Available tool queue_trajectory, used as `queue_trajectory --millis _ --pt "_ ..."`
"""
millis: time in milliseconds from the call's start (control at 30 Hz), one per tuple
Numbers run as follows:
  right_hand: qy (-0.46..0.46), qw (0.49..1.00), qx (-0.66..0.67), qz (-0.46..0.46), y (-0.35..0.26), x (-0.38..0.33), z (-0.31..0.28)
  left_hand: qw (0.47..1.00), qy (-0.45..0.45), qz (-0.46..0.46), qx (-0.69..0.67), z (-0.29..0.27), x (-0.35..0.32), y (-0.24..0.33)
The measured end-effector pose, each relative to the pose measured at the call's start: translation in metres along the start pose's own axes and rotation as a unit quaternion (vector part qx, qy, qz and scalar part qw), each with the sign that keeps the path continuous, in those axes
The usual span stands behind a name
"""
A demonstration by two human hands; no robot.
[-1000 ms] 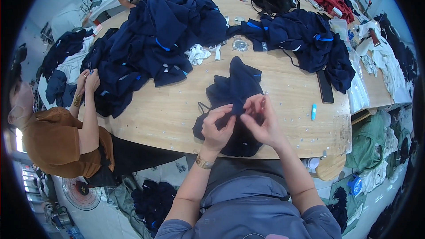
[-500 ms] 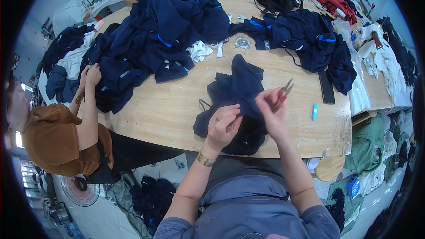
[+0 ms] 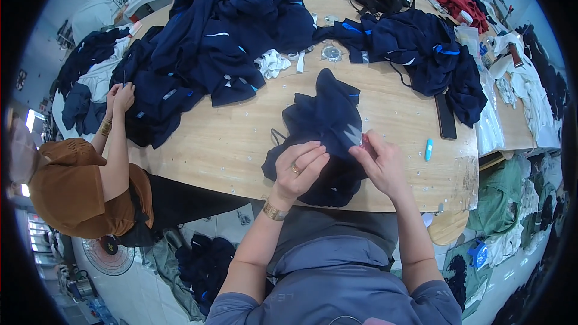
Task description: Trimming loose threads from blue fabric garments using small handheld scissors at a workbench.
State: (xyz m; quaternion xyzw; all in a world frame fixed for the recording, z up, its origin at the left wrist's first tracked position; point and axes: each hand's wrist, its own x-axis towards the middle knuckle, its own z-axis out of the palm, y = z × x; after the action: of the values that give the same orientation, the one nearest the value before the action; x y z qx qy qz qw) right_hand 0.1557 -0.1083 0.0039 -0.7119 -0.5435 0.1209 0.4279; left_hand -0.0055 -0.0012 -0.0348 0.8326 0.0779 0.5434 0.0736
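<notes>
Navy garment (image 3: 325, 126) sits at the table's (image 3: 229, 144) near edge, right in front of the person. Left hand (image 3: 299, 168) pinches the cloth down so it stays taut, while the right hand (image 3: 378, 159) grips small snips (image 3: 355, 137), blades over the fabric.

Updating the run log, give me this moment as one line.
left hand: pinching navy garment | right hand: holding small metal snips at the cloth | garment on wooden table | navy clothes pile beyond
</notes>
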Motion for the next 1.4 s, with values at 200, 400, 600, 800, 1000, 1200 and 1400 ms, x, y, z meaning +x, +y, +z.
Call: queue_trajectory --millis 200,400,600,800,1000,1200,1400 --pt "-0.046 0.983 -0.160 -0.081 -0.004 -0.010 -0.006 0.998 -0.024 0.033 0.055 -0.008 -0.002 -0.002" --pt "-0.072 0.974 -0.192 -0.096 -0.006 -0.010 -0.009 0.996 -0.040 0.062 0.044 -0.010 0.004 -0.001" --pt "-0.097 0.973 -0.189 -0.089 -0.006 -0.007 -0.008 0.994 -0.045 0.082 0.051 -0.011 0.003 -0.003" --pt "-0.105 0.979 -0.164 -0.063 -0.005 -0.005 -0.007 0.994 -0.047 0.090 0.042 -0.012 0.000 -0.003" --pt "-0.019 1.000 0.003 -0.015 0.004 0.001 0.002 0.997 -0.041 0.059 0.026 -0.008 -0.001 -0.003" --pt "-0.053 0.986 0.156 0.026 0.031 -0.002 0.033 0.983 -0.032 -0.182 0.018 0.011 -0.009 0.018" --pt "0.048 0.987 0.058 -0.141 0.034 -0.010 0.037 0.513 -0.010 -0.702 -0.494 0.006 -0.045 0.043"
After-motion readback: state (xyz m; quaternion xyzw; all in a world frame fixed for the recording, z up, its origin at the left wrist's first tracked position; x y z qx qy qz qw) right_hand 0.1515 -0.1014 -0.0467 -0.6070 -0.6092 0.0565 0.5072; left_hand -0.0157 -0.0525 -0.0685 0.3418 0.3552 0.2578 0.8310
